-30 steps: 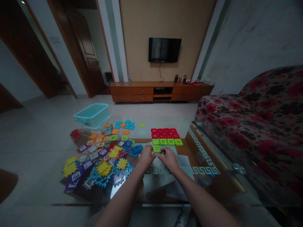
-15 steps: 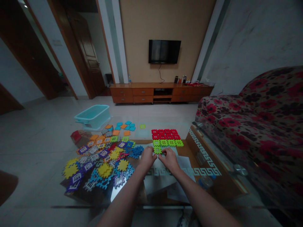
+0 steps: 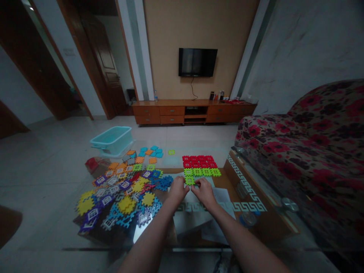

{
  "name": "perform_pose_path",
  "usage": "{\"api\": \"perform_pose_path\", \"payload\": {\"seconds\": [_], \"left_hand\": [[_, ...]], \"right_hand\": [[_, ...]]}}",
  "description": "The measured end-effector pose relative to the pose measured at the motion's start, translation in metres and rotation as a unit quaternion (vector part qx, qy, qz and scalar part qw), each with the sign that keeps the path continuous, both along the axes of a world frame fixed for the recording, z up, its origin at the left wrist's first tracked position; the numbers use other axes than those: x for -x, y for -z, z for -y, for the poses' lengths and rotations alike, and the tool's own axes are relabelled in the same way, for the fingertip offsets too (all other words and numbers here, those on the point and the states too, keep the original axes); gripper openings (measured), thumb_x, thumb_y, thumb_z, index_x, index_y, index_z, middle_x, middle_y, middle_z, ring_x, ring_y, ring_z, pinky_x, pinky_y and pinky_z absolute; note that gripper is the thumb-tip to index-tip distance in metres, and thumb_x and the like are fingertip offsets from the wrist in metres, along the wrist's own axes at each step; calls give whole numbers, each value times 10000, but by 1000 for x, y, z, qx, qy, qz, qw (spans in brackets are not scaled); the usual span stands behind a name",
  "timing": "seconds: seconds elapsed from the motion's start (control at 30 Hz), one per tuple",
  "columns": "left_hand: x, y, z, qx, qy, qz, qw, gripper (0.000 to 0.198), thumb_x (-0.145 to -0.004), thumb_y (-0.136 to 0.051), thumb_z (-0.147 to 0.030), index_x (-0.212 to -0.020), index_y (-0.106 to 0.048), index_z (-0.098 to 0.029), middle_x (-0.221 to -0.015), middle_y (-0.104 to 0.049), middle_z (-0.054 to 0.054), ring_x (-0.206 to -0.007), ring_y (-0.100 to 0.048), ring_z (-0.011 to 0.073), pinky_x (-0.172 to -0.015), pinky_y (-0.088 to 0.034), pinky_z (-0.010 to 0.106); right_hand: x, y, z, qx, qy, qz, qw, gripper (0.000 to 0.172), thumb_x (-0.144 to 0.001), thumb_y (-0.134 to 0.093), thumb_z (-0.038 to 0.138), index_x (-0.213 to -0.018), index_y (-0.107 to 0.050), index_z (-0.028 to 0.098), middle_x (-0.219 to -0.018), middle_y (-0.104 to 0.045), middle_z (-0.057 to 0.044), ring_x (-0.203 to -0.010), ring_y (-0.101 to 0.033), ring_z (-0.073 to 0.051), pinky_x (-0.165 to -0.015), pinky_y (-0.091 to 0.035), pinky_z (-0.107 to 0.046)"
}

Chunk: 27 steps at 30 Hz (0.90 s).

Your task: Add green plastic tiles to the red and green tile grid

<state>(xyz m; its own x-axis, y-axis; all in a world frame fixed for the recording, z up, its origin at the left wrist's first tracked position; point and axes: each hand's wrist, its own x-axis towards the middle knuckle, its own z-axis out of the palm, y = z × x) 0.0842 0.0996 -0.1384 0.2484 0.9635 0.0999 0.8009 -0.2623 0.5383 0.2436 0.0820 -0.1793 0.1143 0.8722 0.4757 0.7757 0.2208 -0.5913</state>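
Observation:
Both my hands meet over a small green puzzle tile (image 3: pixel 188 180) on the glass table (image 3: pixel 256 197). My left hand (image 3: pixel 176 190) pinches its left side and my right hand (image 3: pixel 203 190) pinches its right side. The tile sits just under the left end of a row of joined green tiles (image 3: pixel 202 172), which borders a block of joined red tiles (image 3: pixel 199 161). Whether the held tile is locked into the row I cannot tell. A heap of loose coloured tiles (image 3: pixel 125 189) lies left of my hands.
A teal plastic tub (image 3: pixel 112 139) and a red box (image 3: pixel 95 164) are on the floor beyond the table. A floral sofa (image 3: pixel 313 148) stands at the right. Papers (image 3: pixel 222 195) lie under the glass. A wooden TV cabinet (image 3: pixel 193 110) lines the far wall.
My hands have stayed on the green tile with only slight finger shifts. The view has drifted a little.

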Motion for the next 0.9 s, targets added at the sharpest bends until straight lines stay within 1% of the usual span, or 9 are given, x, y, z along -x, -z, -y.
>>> {"api": "perform_pose_path", "payload": {"seconds": [0.2, 0.37, 0.53, 0.9], "left_hand": [[0, -3, 1, 5, -8, -3, 1000, 157, -786, -644, -191, -933, -619, -145, -976, -657, 108, -987, -615, 241, -857, -451, 315], [0, -5, 2, 9, -8, -3, 1000, 143, -782, -644, -199, -915, -621, -151, -958, -658, 102, -973, -615, 239, -844, -449, 312], [0, -4, 1, 13, -12, -3, 1000, 132, -786, -635, -199, -911, -622, -161, -963, -658, 98, -974, -614, 239, -844, -444, 316], [0, 0, -1, 10, -11, -6, 1000, 152, -786, -627, -192, -928, -627, -137, -976, -662, 115, -978, -616, 245, -846, -448, 317]], "right_hand": [[1, 0, 0, -3, 1, -1, 1000, 62, -715, -656, 215, -747, -636, 166, -747, -631, -60, -691, -613, -201, -683, -499, -310], [1, 0, 0, -5, 2, -2, 1000, 50, -716, -652, 213, -746, -635, 177, -748, -633, -51, -694, -614, -197, -682, -501, -306], [1, 0, 0, -6, 3, 0, 1000, 47, -713, -654, 216, -734, -629, 183, -744, -631, -49, -692, -608, -193, -685, -502, -307], [2, 2, 0, -11, 7, 1, 1000, 70, -706, -657, 229, -743, -621, 182, -744, -620, -43, -690, -597, -191, -681, -496, -307]]}}
